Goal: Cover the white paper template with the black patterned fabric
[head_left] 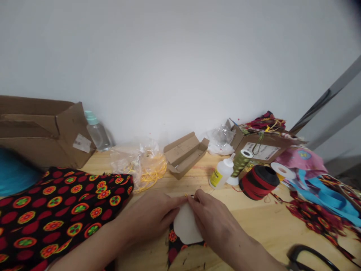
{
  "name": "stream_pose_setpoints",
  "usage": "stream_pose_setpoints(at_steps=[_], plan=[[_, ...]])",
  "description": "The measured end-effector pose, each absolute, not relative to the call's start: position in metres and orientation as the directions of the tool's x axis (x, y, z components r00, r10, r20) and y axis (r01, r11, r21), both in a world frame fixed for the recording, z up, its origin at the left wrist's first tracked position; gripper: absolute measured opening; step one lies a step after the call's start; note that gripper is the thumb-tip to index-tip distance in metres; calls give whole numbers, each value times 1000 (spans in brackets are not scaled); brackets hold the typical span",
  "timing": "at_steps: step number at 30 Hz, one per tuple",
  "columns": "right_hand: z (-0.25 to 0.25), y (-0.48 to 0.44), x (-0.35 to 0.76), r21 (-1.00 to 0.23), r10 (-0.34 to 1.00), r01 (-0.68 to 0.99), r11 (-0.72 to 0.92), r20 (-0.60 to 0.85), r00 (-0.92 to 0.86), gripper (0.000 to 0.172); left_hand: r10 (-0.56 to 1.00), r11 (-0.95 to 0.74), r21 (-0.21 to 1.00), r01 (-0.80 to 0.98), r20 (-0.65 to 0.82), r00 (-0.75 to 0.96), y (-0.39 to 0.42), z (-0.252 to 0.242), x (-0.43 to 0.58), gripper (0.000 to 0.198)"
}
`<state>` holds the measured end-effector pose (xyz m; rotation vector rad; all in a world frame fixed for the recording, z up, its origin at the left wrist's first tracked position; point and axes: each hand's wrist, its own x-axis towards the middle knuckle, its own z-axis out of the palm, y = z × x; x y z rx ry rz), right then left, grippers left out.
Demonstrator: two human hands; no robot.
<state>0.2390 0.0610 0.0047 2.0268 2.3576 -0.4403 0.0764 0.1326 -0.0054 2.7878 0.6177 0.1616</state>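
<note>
A white, rounded flat piece (pixel 187 225) lies on a small scrap of black fabric with red and orange flowers (pixel 175 251) at the table's front middle. At its top edge, my right hand (pixel 210 214) pinches the fabric's edge between thumb and curled fingers. My left hand (pixel 152 211) comes in from the other side, index finger stretched to the same edge and thumb lower, by the piece's left side. The two hands' fingertips almost meet there. A tiny yellow bit shows between them; the rest of the edge is hidden under my fingers.
Folded flowered fabric (pixel 64 210) covers the left. Behind stand a cardboard box (pixel 67 131), spray bottle (pixel 98 133), bagged yellow cord (pixel 149 173) and small open carton (pixel 184 156). Right: glue bottle (pixel 221 173), green thread cone (pixel 241 165), red-black spool (pixel 259 182), blue ribbon (pixel 329 195), black scissor handle (pixel 310 250).
</note>
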Motion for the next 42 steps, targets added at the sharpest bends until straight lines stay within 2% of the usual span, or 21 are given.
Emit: stream_pose_setpoints(at_steps=[4,11,16,21,26,31,42], plan=[[3,59,239,-246,974,965,89,-181,-136,27,456,-851,330,409,78,886,132,-6,75,35],[0,54,252,-610,988,787,86,-52,-148,22,457,-848,306,433,10,889,131,-2,79,25],[-3,59,259,-751,983,656,68,-63,-175,23,451,-848,319,423,16,892,131,-2,81,27],[-2,60,258,-733,984,676,75,-54,-169,24,446,-847,326,420,6,895,129,-2,80,25],[-3,57,253,-661,988,744,95,-32,-154,23,443,-856,293,426,-8,896,130,-1,80,26],[-6,54,253,-655,989,749,99,-17,-145,22,431,-877,236,418,0,903,130,-2,79,30],[-6,54,252,-659,991,747,86,-19,-131,22,378,-920,-96,379,32,925,130,-16,75,42]])
